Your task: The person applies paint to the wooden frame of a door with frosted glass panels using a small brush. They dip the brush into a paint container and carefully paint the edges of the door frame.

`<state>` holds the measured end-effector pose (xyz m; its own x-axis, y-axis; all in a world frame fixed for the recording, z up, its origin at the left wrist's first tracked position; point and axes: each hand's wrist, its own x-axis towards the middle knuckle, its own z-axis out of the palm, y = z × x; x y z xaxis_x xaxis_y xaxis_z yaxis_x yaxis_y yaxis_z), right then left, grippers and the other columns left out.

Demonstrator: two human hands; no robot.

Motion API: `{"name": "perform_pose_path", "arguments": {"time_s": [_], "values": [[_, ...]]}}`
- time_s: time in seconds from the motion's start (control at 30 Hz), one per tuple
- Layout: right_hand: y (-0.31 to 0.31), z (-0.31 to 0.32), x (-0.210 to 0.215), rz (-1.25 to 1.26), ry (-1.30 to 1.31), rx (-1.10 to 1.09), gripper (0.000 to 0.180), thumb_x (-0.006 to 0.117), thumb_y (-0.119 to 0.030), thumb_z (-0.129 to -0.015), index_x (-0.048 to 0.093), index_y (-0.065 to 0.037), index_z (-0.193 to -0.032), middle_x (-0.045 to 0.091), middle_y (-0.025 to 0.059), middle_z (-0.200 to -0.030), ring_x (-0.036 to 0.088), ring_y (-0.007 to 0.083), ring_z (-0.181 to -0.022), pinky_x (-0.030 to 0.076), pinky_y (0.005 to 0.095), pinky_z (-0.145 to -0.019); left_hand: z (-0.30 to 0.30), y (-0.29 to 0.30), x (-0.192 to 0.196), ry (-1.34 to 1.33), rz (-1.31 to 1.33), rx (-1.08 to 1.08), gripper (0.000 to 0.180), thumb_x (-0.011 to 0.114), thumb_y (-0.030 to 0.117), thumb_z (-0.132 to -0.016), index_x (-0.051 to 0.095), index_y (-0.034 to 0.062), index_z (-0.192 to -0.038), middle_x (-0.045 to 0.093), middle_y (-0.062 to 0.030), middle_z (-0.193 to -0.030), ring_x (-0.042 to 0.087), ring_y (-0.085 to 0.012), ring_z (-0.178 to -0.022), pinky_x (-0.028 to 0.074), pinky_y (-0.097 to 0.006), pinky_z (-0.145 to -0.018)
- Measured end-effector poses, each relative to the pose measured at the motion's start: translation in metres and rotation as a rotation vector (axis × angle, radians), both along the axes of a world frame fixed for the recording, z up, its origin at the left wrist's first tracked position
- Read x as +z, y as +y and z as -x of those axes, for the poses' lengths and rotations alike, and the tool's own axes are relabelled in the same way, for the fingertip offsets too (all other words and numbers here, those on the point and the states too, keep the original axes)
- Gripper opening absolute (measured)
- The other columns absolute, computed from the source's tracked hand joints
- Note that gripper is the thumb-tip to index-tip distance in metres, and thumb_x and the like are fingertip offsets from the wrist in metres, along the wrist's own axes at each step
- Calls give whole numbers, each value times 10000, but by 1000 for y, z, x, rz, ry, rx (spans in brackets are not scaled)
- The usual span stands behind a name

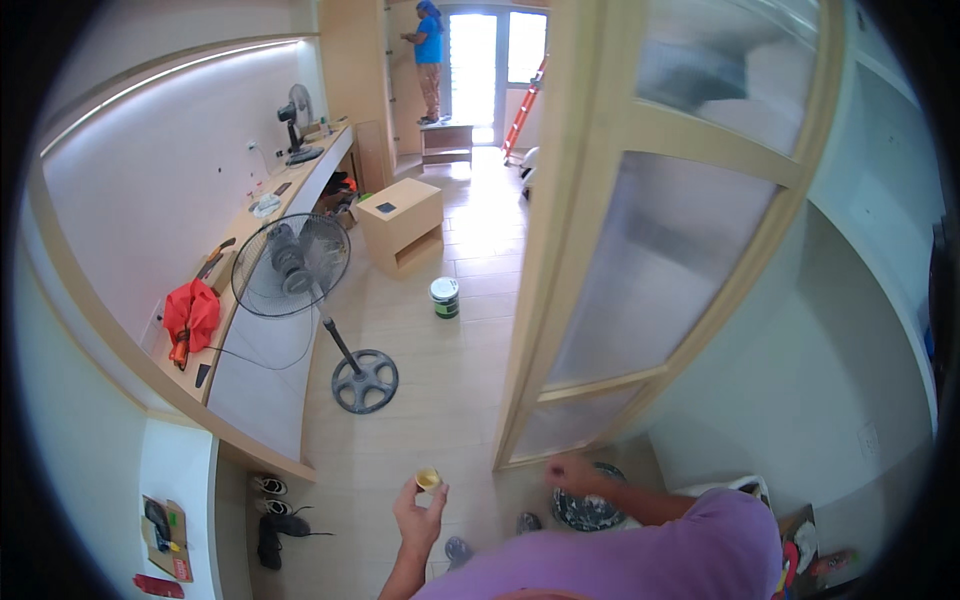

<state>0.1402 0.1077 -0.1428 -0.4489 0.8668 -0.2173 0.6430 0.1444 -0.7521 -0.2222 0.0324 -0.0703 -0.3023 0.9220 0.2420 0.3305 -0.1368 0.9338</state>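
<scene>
My left hand holds a small round yellow tub up between thumb and fingers, over the tiled floor. My right hand is closed near the bottom corner of a tall wooden door with frosted panels; what it pinches, if anything, is too small to tell. Just under that hand sits a dark round pan smeared with white filler. My purple sleeve fills the lower edge.
A standing fan on a round base stands left of centre. A green-and-white paint bucket, a low wooden cabinet, a long desk with a red bag, shoes, and a person on a step far back.
</scene>
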Motion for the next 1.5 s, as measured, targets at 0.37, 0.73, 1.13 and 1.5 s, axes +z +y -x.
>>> {"name": "perform_pose_path", "arguments": {"time_s": [0.37,0.73,1.13,1.5], "values": [[72,19,433,-1298,495,-105,84,712,-82,-942,671,-17,-975,682,92,-887,663,206,-837,540,337,-768,-53,-6,40,-27,-130,-7,250,790,99,-914,697,3,-1126,716,-47,-967,655,-128,-884,519,-302,-854],[150,22,506,-1480,325,-38,205,689,-173,-963,647,17,-898,673,111,-848,646,211,-793,530,360,-707,-70,-20,41,-9,-106,47,291,809,71,-881,703,-6,-1142,731,-74,-974,665,-163,-891,527,-326,-866],[165,31,502,-1613,251,-80,211,687,-158,-912,580,-3,-817,610,108,-787,593,245,-735,503,384,-690,-59,-22,43,19,-80,78,293,809,50,-871,702,-17,-1136,728,-80,-954,654,-168,-876,526,-328,-853],[157,33,507,-1486,248,-71,196,689,-183,-868,611,-42,-756,627,82,-740,579,278,-788,450,429,-883,-54,-13,44,14,-127,60,224,787,49,-895,688,0,-1090,688,-35,-913,618,-125,-840,513,-299,-825]]}}
